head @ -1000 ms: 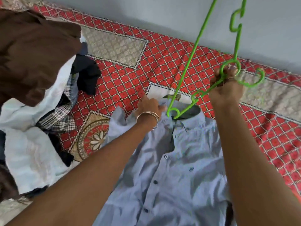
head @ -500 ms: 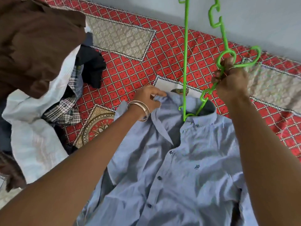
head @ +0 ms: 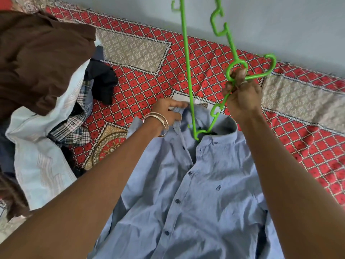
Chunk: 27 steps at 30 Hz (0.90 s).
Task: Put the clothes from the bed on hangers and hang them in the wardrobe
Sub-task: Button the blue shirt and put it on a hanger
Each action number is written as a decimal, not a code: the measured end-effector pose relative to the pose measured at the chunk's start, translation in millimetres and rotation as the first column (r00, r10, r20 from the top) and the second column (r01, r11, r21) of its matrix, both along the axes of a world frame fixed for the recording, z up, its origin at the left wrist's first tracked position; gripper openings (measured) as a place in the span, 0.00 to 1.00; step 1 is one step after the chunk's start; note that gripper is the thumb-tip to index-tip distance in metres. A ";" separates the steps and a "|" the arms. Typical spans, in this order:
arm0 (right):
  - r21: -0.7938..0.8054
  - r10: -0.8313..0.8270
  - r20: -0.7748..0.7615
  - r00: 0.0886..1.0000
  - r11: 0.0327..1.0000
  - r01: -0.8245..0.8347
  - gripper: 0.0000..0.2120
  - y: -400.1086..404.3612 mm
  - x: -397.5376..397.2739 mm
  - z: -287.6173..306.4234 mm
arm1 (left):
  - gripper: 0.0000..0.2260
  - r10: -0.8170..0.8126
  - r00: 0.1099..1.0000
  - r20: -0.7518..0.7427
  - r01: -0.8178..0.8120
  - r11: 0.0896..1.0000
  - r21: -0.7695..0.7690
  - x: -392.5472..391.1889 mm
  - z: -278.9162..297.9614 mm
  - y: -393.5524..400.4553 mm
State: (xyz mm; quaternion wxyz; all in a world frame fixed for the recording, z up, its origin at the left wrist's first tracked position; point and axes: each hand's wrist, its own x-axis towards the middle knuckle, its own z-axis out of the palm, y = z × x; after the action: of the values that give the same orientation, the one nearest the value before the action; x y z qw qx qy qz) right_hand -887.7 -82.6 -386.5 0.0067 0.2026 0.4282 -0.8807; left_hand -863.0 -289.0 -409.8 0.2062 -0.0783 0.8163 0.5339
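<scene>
The step in hand is threading the green hanger [head: 188, 71] into the blue shirt [head: 196, 193], which lies face up on the bed [head: 205, 58], its collar toward twelve o'clock. The right hand [head: 242, 96] grips the hanger near its hook, fingers curled tight round the thin plastic, and one shoulder tip dips into the open neck. The left hand [head: 168, 113], at about ten o'clock from the collar, pinches the collar's edge between thumb and fingers, holding the opening wide. Next, as I judge it, the tip must slide down inside one shoulder, then the hanger must tilt so the other end slips under the far side; the top button looks undone, though the fold hides it partly. The hanger is a slim, rigid rod frame with small notched hooks. The shirt is soft, lightly creased woven cotton with dark buttons. At nine o'clock a heap of clothes [head: 46, 113] waits, brown, white and checked, on the red diamond-patterned bedcover.
</scene>
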 end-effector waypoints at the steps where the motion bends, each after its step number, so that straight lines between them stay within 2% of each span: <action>1: -0.029 -0.029 -0.022 0.999 0.999 0.028 0.27 -0.5 -0.7 4.8 | 0.21 -0.018 1.000 0.005 0.018 0.999 -0.027 -0.3 -1.1 -0.2; 5: -0.069 -0.124 -0.168 0.978 0.991 0.114 0.23 -1.8 -8.1 24.4 | 0.22 -0.033 0.999 0.029 0.035 0.994 -0.101 -1.1 -5.1 -0.2; 8: -0.014 -0.090 -0.227 0.970 0.996 0.089 0.20 -6.8 -9.7 34.4 | 0.22 -0.029 0.997 0.074 0.037 0.993 -0.113 -2.9 -6.6 0.0; 13: 0.111 0.091 -0.118 0.989 0.991 -0.078 0.27 -26.6 5.0 15.9 | 0.22 -0.051 0.997 0.064 0.056 0.995 -0.077 -3.4 -1.0 -1.8; 17: 0.182 0.167 -0.114 0.979 0.973 -0.145 0.16 -20.2 13.8 -0.9 | 0.21 -0.075 0.997 0.029 0.076 0.996 -0.037 -1.0 6.1 -10.0; 20: 0.162 0.146 -0.124 0.982 0.979 -0.125 0.13 -9.4 12.0 1.5 | 0.23 -0.073 0.997 0.039 0.073 0.997 -0.006 2.8 9.1 -17.3; 24: -0.061 0.038 -0.160 0.986 0.997 -0.048 0.20 -10.5 0.2 15.4 | 0.26 -0.064 0.997 0.053 0.062 0.997 0.041 7.2 8.4 -19.7; 25: -0.070 0.042 -0.169 0.985 0.996 -0.054 0.21 -13.5 -2.5 17.6 | 0.25 -0.057 0.997 0.054 0.054 0.997 0.045 6.8 7.7 -19.3; 27: 0.028 0.101 -0.138 0.985 0.995 -0.098 0.20 -20.3 -5.1 16.1 | 0.23 -0.061 0.997 0.048 0.059 0.998 0.028 6.3 10.5 -17.5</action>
State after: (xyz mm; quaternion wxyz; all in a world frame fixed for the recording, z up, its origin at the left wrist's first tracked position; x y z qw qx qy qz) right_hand -892.8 -102.9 -370.4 0.0185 0.1190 0.4465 -0.8867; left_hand -856.7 -306.5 -399.3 0.2431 -0.0640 0.8057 0.5363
